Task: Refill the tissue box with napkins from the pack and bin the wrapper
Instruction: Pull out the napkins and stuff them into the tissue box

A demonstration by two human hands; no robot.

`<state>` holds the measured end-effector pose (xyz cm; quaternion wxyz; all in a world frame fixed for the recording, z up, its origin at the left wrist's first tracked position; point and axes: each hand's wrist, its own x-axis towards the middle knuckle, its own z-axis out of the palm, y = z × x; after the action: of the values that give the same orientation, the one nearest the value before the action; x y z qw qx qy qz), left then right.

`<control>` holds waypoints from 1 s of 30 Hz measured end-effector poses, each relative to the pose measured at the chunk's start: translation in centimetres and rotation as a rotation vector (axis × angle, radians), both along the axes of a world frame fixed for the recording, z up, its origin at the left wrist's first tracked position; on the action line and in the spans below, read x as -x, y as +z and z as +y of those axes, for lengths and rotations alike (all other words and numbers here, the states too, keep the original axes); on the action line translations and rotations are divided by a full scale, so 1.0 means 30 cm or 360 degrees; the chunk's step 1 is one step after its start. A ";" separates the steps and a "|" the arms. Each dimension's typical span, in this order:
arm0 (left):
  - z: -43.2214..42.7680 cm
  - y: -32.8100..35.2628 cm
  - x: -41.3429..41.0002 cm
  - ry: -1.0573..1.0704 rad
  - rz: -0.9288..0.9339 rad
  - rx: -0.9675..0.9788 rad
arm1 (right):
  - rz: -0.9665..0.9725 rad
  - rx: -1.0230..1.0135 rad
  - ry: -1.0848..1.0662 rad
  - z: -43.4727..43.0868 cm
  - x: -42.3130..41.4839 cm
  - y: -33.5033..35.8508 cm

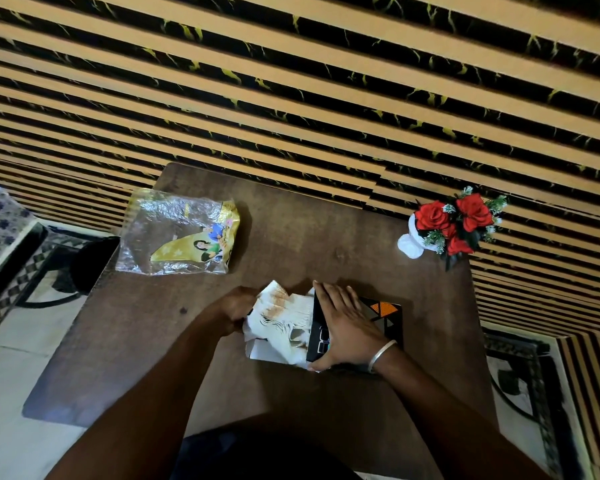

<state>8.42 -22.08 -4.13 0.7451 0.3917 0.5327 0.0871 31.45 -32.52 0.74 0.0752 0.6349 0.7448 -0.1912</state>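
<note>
A black tissue box (388,315) with orange and grey triangles lies on its side near the middle of the brown table (291,237). My right hand (347,327) lies flat on top of it and holds it down. A stack of white napkins (284,317) sticks out of the box's open left end. My left hand (234,311) grips the stack's left edge. The clear and yellow wrapper (177,233) lies flat and apart at the table's far left corner.
A white vase of red artificial roses (454,223) stands at the table's far right corner. A striped black and tan wall rises behind the table. A dark round bin (90,265) sits on the floor left of the table.
</note>
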 end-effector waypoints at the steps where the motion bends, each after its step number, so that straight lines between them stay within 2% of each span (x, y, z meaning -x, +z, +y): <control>1: -0.007 0.008 -0.010 0.0061 -0.0041 0.0026 | 0.0009 -0.0006 -0.0007 0.001 0.005 0.002; 6: -0.048 -0.015 -0.047 0.0202 -0.0162 0.0225 | 0.0039 -0.0031 -0.0047 0.015 0.015 0.013; 11: -0.095 -0.025 -0.088 0.0003 -0.0359 0.0275 | 0.0029 -0.0014 -0.0025 0.009 0.016 0.014; 19: -0.142 -0.021 -0.158 -0.0248 -0.0141 0.0103 | -0.0030 0.0044 -0.0033 -0.008 0.009 -0.014; 30: -0.190 -0.062 -0.232 -0.0555 -0.0046 -0.0136 | -0.0056 0.0122 0.0012 -0.026 0.028 -0.035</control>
<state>15.36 -27.77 -5.98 0.7391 0.5082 0.4418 -0.0154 30.60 -33.30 -0.31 0.1132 0.6319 0.7380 -0.2081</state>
